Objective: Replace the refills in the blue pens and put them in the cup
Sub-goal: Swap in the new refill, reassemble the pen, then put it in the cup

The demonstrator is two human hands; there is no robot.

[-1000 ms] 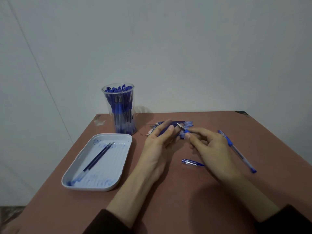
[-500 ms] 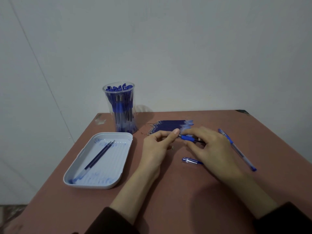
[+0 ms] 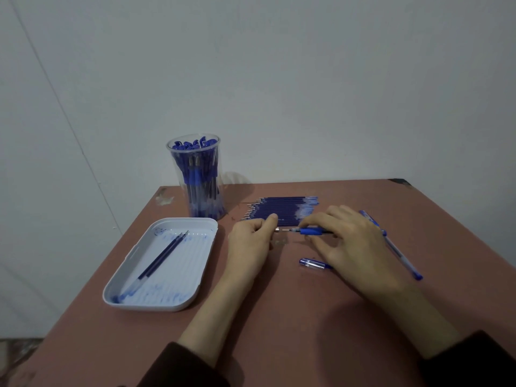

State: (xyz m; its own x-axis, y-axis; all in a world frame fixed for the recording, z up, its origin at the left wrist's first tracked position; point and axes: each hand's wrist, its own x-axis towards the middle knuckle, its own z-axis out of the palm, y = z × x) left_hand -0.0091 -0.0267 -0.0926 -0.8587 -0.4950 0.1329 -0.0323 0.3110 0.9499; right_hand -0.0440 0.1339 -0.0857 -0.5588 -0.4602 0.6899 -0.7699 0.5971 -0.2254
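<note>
Hovering palm-down just above the tabletop (image 3: 279, 344), the right hand (image 3: 353, 247) closes its grip on the blue pen (image 3: 310, 231); the left hand (image 3: 250, 241), fingers curled, pinches its metal tip. The blue pen lies level, long axis left-right, tip pointing left, just in front of the refills (image 3: 282, 209).

The right hand (image 3: 354, 247) covers the rear of the pen (image 3: 311, 231) it holds; only the blue grip and metal tip show. Whether the left hand (image 3: 248, 243) pinches that tip cannot be told, since its fingers (image 3: 271, 219) curl over the spot. The right hand also hides part of a second pen (image 3: 402, 256) and one end of the cap (image 3: 312, 263). The pens in the cup (image 3: 195, 177) are too crowded to count. The sleeves (image 3: 181, 367) and the bench (image 3: 279, 331) run off the bottom edge.
</note>
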